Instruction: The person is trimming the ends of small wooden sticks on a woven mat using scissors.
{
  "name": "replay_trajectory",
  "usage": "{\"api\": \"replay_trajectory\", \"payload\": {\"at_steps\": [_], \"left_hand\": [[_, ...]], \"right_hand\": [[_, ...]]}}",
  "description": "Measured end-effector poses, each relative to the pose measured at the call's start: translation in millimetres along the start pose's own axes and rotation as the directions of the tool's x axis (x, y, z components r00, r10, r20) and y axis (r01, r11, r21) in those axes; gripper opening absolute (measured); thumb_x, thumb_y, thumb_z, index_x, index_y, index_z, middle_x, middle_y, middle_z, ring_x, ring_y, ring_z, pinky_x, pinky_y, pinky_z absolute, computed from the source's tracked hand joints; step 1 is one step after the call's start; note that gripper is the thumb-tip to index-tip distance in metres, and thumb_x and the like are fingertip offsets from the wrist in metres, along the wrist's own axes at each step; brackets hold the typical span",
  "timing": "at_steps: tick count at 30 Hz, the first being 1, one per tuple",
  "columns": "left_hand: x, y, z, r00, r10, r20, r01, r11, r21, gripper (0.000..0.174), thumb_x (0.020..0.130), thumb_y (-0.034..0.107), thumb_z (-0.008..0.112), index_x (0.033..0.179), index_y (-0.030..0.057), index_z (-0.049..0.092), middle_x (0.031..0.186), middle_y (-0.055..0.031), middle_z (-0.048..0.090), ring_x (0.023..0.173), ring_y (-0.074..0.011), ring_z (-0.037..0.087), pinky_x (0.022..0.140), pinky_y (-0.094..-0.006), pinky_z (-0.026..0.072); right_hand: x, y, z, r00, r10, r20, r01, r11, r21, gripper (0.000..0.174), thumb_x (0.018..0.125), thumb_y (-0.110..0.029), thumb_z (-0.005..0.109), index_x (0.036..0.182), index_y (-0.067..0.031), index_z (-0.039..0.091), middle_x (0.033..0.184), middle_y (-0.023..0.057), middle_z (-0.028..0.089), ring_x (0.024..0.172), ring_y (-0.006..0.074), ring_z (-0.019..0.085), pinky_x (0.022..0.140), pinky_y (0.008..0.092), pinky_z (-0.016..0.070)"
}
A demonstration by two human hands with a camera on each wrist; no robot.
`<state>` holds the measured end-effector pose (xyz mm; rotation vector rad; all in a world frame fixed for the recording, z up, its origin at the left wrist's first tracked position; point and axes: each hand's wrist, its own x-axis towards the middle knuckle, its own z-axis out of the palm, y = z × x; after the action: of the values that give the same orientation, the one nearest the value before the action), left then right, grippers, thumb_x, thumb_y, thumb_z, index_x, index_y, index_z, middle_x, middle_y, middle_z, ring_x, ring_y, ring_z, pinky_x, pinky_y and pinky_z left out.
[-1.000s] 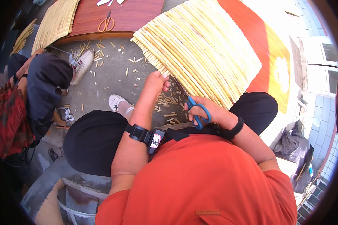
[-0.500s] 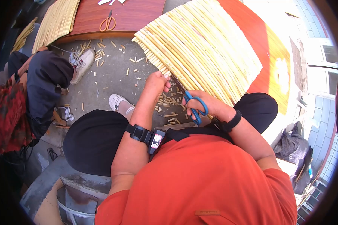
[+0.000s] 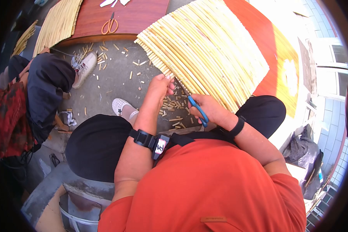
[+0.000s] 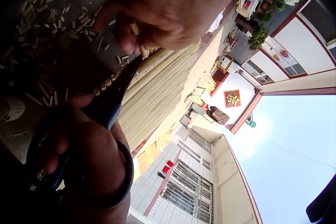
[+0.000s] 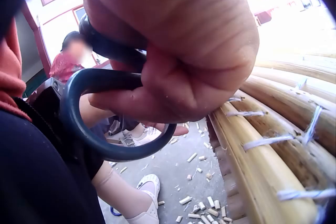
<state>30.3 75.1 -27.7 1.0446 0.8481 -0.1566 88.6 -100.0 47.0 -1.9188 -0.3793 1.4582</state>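
A mat of pale stalks [image 3: 205,50], bound with light thread, lies over the table edge. My right hand [image 3: 210,109] grips blue-handled scissors [image 3: 197,110], the blades lying along the mat's near edge; in the right wrist view fingers pass through a dark blue loop [image 5: 118,153]. White thread stitches [image 5: 268,141] cross the stalks there. My left hand [image 3: 158,89] pinches a stalk end at the mat's near left corner. In the left wrist view the left hand [image 4: 163,11] is above the dark blades [image 4: 123,77].
Orange-handled scissors [image 3: 110,25] lie on a dark red table [image 3: 143,17], beside another stalk mat [image 3: 58,23]. Cut stalk pieces [image 3: 176,103] litter the grey floor [image 3: 112,73]. Another person's shoe [image 3: 85,69] is at the left; a red board [image 3: 274,50] lies under the mat.
The scissor handles in my right hand have gone from spread apart to close together. My left hand has stayed at the mat's corner, nearly still.
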Motion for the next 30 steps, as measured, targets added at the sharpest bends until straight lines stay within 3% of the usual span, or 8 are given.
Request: {"api": "replay_trajectory", "payload": {"at_steps": [2,4,7,13,20,30], "left_hand": [[5,-5,-1,1.000,0.007,-0.003,-0.007,1.000,-0.004,0.018,0.094,0.019,0.047,0.087,0.0067,0.059,0.064,0.0014,0.056,0.048,-0.0066,0.049,0.048,-0.0213,0.0421],[9,-8,-3,1.000,0.005,0.000,-0.005,1.000,-0.005,0.019,0.094,0.019,0.047,0.087,0.0069,0.059,0.063,0.0015,0.056,0.047,-0.0066,0.049,0.048,-0.0213,0.0419],[11,-9,-3,1.000,0.003,0.002,-0.003,1.000,0.001,0.019,0.094,0.020,0.047,0.086,0.0073,0.058,0.063,0.0015,0.057,0.046,-0.0066,0.049,0.047,-0.0213,0.0417],[9,-6,-4,1.000,0.002,0.011,-0.002,1.000,-0.002,0.018,0.093,0.019,0.048,0.085,0.0070,0.059,0.062,0.0009,0.057,0.046,-0.0067,0.049,0.047,-0.0210,0.0414],[10,-6,-5,1.000,0.005,0.028,-0.005,1.000,-0.002,0.018,0.093,0.018,0.048,0.085,0.0055,0.058,0.062,-0.0009,0.057,0.046,-0.0076,0.049,0.045,-0.0201,0.0407],[12,-10,-4,1.000,0.006,0.019,-0.006,1.000,-0.008,0.017,0.093,0.017,0.048,0.085,0.0050,0.058,0.062,-0.0010,0.057,0.045,-0.0079,0.049,0.044,-0.0201,0.0405]], "right_hand": [[0,1,-1,1.000,-0.021,0.014,0.021,1.000,0.016,0.010,0.080,-0.012,0.053,0.086,-0.0037,0.053,0.061,0.0034,0.053,0.047,0.0121,0.052,0.043,0.0252,0.0446],[-4,-1,-5,0.990,0.049,0.132,-0.064,0.991,0.114,0.012,0.080,-0.014,0.053,0.087,-0.0036,0.053,0.062,0.0048,0.055,0.051,0.0138,0.055,0.045,0.0265,0.0461],[-10,-8,-9,0.981,0.076,0.176,-0.095,0.990,0.106,0.019,0.080,-0.016,0.052,0.095,-0.0034,0.052,0.069,0.0063,0.059,0.056,0.0125,0.057,0.052,0.0257,0.0465],[-1,-7,-11,0.980,0.056,0.192,-0.088,0.983,0.162,0.022,0.080,-0.017,0.051,0.096,-0.0024,0.052,0.071,0.0074,0.061,0.058,0.0130,0.058,0.053,0.0250,0.0473],[3,-11,-10,0.985,0.048,0.163,-0.078,0.980,0.183,0.018,0.080,-0.015,0.051,0.093,-0.0023,0.053,0.068,0.0065,0.059,0.055,0.0127,0.057,0.050,0.0243,0.0469],[4,-4,0,1.000,0.013,0.019,-0.014,0.999,0.034,0.009,0.080,-0.009,0.050,0.086,-0.0033,0.052,0.059,0.0026,0.051,0.046,0.0109,0.051,0.042,0.0239,0.0429]]}}
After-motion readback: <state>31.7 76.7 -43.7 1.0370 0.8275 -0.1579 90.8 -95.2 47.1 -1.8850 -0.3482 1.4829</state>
